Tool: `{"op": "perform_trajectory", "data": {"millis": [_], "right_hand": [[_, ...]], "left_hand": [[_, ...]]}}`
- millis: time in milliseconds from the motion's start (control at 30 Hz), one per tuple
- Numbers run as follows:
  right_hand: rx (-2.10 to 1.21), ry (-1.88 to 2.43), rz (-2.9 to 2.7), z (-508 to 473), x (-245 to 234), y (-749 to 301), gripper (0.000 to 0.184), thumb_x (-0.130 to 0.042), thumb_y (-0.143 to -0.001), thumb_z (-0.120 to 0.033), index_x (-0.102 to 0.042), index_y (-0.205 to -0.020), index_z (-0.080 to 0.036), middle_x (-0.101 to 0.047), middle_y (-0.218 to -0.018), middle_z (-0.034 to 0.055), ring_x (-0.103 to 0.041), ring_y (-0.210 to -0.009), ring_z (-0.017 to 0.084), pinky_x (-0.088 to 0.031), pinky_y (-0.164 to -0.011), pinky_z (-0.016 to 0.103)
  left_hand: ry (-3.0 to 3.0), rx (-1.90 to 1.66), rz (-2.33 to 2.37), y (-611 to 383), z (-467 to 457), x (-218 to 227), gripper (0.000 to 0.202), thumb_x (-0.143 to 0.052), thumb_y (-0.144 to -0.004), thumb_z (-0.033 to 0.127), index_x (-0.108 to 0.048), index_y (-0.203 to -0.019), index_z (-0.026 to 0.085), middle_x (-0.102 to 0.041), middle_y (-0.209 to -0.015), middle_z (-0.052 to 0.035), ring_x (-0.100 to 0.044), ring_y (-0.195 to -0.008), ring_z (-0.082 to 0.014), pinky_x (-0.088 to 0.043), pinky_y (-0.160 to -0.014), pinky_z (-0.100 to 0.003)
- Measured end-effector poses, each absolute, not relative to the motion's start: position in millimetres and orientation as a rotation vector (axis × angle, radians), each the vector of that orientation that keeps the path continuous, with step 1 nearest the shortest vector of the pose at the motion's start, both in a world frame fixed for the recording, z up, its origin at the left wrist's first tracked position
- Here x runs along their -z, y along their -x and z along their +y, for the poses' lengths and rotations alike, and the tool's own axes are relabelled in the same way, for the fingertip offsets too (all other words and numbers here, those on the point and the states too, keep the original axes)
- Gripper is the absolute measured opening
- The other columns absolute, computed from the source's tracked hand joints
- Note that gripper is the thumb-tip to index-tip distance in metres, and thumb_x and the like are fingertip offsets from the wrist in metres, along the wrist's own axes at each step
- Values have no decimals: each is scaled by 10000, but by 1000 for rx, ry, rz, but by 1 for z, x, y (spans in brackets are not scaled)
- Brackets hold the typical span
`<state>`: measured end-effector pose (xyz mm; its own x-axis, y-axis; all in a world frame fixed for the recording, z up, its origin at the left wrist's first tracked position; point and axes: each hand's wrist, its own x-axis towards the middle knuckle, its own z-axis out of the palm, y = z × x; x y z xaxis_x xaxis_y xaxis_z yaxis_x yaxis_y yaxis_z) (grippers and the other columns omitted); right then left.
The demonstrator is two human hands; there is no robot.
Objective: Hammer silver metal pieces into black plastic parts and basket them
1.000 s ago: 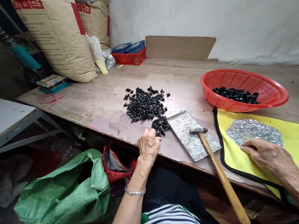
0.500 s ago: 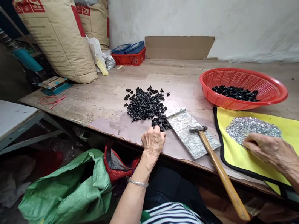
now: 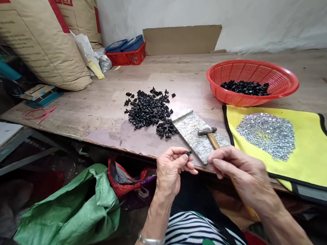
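Note:
My left hand [image 3: 173,169] is pinched on a small black plastic piece [image 3: 187,153] at the table's front edge. My right hand [image 3: 240,170] is closed in a pinch just to its right, over the hammer's handle; what it holds is too small to make out. A pile of black plastic pieces [image 3: 148,110] lies on the wooden table [image 3: 92,109]. A grey metal plate [image 3: 191,130] lies beside the pile, and a hammer [image 3: 207,132] rests its head on it. Small silver metal parts [image 3: 265,130] are heaped on a yellow cloth [image 3: 319,155].
A red mesh basket [image 3: 281,77] holding more black pieces stands behind the yellow cloth. Paper sacks [image 3: 39,38], a small red crate [image 3: 126,57] and cardboard [image 3: 182,39] line the back. A green bag [image 3: 69,213] and a red bag [image 3: 123,179] sit on the floor at left.
My left hand left the black pile with one piece pinched. My right hand left the silver parts. Both hands came together at the table's front edge. The view shifted right.

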<state>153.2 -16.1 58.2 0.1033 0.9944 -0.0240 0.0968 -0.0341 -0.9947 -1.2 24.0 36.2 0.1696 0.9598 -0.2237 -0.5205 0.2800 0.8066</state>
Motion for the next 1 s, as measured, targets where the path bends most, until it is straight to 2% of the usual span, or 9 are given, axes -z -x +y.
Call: {"op": "perform_trajectory", "data": {"millis": [100,200,633,867,1000], "right_hand": [[-1144,1226,-1124,-7,-50,-136,106,-637,-753,-298,-619,-765,-194,-612,-773,-3,-540,-617,90,-461,-591,223],[-1184,1191,-1093,-1,-41,-131,96,-657,-739,-280,-621,-741,-191,-608,-775,-7,-580,-678,107,-490,-649,238],[-1081,1240,-1150,3,-37,-133,96,-673,-699,-222,-617,-637,-174,-580,-755,6,-549,-719,115,-476,-629,216],[-1355,1266,-929,7,-39,-141,143,-765,-572,-230,-662,-640,-158,-615,-670,1,-543,-588,100,-447,-562,225],[-1543,1241,-854,8,-42,-146,157,-768,-553,-214,-679,-664,-147,-614,-584,0,-518,-511,88,-421,-516,222]], "left_hand": [[-617,-1195,780,-5,13,-36,208,-700,-652,188,-575,-796,103,-639,-617,-30,-576,-463,-119,-540,-446,-283],[-642,-1229,787,-6,10,-34,174,-690,-665,161,-568,-775,107,-635,-610,-21,-576,-458,-117,-541,-438,-278],[-673,-1212,879,-11,9,-31,161,-706,-619,162,-588,-712,103,-621,-548,-10,-571,-432,-122,-537,-426,-277],[-699,-1181,915,-14,6,-31,144,-693,-620,182,-588,-687,110,-607,-494,-4,-555,-393,-126,-521,-403,-271],[-752,-1162,908,-13,4,-30,114,-677,-633,174,-592,-681,115,-614,-502,-5,-568,-419,-128,-527,-421,-268]]}}
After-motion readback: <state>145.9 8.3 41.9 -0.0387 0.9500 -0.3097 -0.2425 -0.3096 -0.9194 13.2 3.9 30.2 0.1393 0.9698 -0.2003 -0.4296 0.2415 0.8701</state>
